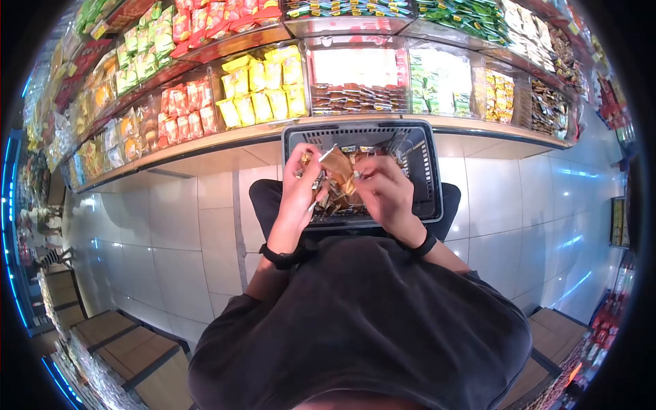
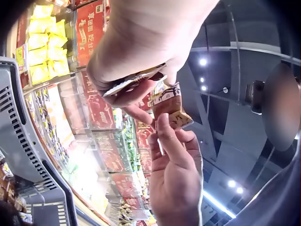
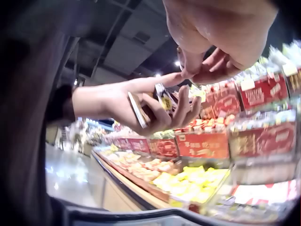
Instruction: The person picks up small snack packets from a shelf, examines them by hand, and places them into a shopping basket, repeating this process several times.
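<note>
Over a grey shopping basket point(image 1: 429, 171), both hands are raised close together. My left hand point(image 1: 298, 195) holds small snack packets in its curled fingers; one packet point(image 2: 136, 81) lies against the palm, edge-on. A brown and tan snack packet point(image 2: 168, 107) stretches between the two hands. Its lower end is pinched by the thumb and fingers of my right hand point(image 1: 388, 191), while the left fingertips are at its upper end. Several similar packets point(image 1: 331, 203) lie in the basket below, partly hidden by the hands.
Shelf bins of bagged snacks run ahead, with yellow bags point(image 1: 263, 82), red bags point(image 1: 184, 113) and a bin of brown packets point(image 1: 359, 99). The wooden shelf edge point(image 1: 478, 126) is just beyond the basket. Tiled floor point(image 1: 171, 239) lies on both sides. Wooden stands point(image 1: 130, 342) are behind at left.
</note>
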Motion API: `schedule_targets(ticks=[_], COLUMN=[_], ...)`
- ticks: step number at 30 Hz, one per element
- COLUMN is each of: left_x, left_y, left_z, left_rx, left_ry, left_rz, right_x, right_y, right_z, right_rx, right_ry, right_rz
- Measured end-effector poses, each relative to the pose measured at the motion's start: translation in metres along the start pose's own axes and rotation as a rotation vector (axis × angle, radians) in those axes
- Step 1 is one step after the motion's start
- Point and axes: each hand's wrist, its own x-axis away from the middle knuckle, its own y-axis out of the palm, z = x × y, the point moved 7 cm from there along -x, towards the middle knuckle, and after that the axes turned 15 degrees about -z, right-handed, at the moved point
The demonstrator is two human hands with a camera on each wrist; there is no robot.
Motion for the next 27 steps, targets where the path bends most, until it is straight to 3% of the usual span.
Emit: schedule_targets(ticks=[2, 7, 10, 12, 15, 23, 24, 27], left_x=[0.0, 0.004, 0.01, 0.018, 0.017, 0.013, 0.014, 0.009], left_y=[0.007, 0.027, 0.024, 0.025, 0.021, 0.016, 0.015, 0.011], left_z=[0.01, 0.037, 0.043, 0.055, 0.061, 0.052, 0.05, 0.046], left_rx=[0.053, 0.054, 0.015, -0.043, -0.012, 0.13, 0.13, 0.273], left_ry=[0.045, 0.189, 0.179, 0.086, 0.1, -0.021, -0.021, 0.078], left_rz=[-0.072, -0.252, -0.212, -0.069, 0.016, -0.011, -0.011, -0.038], right_x=[-0.002, -0.005, -0.005, -0.003, -0.001, 0.005, 0.004, -0.002], right_y=[-0.001, -0.007, -0.009, -0.009, -0.007, 0.0, 0.002, -0.002], right_z=[-0.024, -0.043, -0.047, -0.049, -0.05, -0.057, -0.056, -0.019], right_rx=[0.234, 0.32, 0.398, 0.42, 0.418, 0.359, 0.359, -0.095], right_ry=[-0.192, -0.239, -0.258, -0.262, -0.281, -0.395, -0.394, -0.041], right_rz=[-0.066, -0.039, -0.016, -0.016, -0.032, -0.049, -0.049, 0.096])
